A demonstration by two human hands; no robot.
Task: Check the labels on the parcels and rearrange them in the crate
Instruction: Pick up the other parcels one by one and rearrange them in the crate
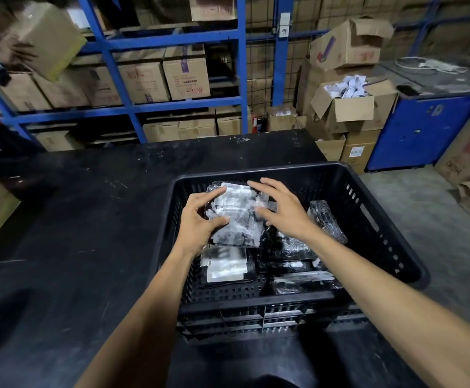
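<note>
Midway, by the look: left hand [200, 217] clamped on top black plastic-wrapped parcel [234, 217] mid-frame in black slatted plastic crate [368, 208]; right hand [281, 208] fingers spread over it; lower parcels unsorted

A black slatted crate [368, 208] sits on a dark table [74, 219], holding several black plastic-wrapped parcels. The left hand [200, 219] grips the top parcel [234, 214] at its nine-o'clock edge; the right hand [281, 205] rests spread-fingered on its three-o'clock side. Its label is blurred.
</note>
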